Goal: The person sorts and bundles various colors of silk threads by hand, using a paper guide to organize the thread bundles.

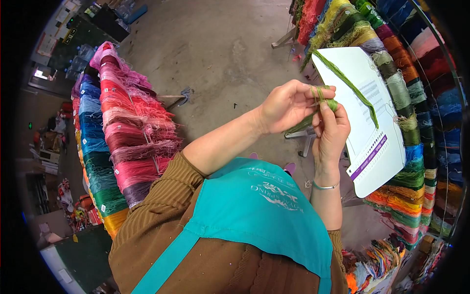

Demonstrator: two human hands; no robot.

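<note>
Green embroidery thread (332,104) is held between both hands in front of the teal apron. Strands of it loop around the fingertips of my left hand (288,105), whose fingers curl together. The thumb and fingers of my right hand (331,125) pinch the bunched thread close beside those fingertips. A loose end hangs behind the hands. Just beyond them, a white printed card (374,152) with a purple band rests against the hanging yarn. A long darker green skein (351,87) lies across that card.
A rack of pink, red, blue and green skeins (132,127) stands to the left. More racks of coloured skeins (401,95) line the right side. Multicoloured thread scraps (374,259) are heaped at the lower right. Water bottles (81,61) stand at the far left.
</note>
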